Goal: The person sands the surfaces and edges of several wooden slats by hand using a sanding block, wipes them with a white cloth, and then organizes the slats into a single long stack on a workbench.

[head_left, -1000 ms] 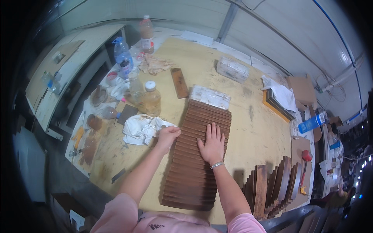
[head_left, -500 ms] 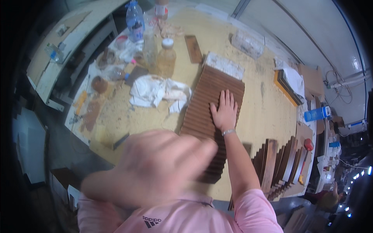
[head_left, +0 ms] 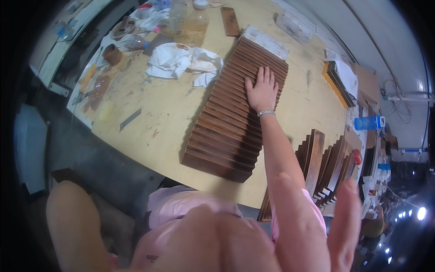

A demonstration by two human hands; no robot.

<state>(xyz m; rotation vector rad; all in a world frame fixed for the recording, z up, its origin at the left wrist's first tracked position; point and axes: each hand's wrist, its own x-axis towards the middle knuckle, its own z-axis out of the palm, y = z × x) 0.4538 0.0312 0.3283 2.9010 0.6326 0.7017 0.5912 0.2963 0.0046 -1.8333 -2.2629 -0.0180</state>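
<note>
My right hand lies flat on a row of dark brown wooden slats, its fingers spread and nothing gripped. The slats are packed side by side, their edges making a stepped outline along the table. At the far end, a white stained block touches the row. Large and close to the camera, my left hand is raised above the lower edge, partly cut off and blurred. Two of its fingers stretch up and apart, with no object visible in them.
Left of the slats lie a crumpled white cloth and a flat dark blade-like strip. A jar of amber liquid stands behind. More brown slats stand at the right edge. A wrapped block sits at the back.
My left hand has swung from in front of the slats down and right, close to the camera, uncovering the row's near end. The view has tilted lower. My right hand stays on the slats.
</note>
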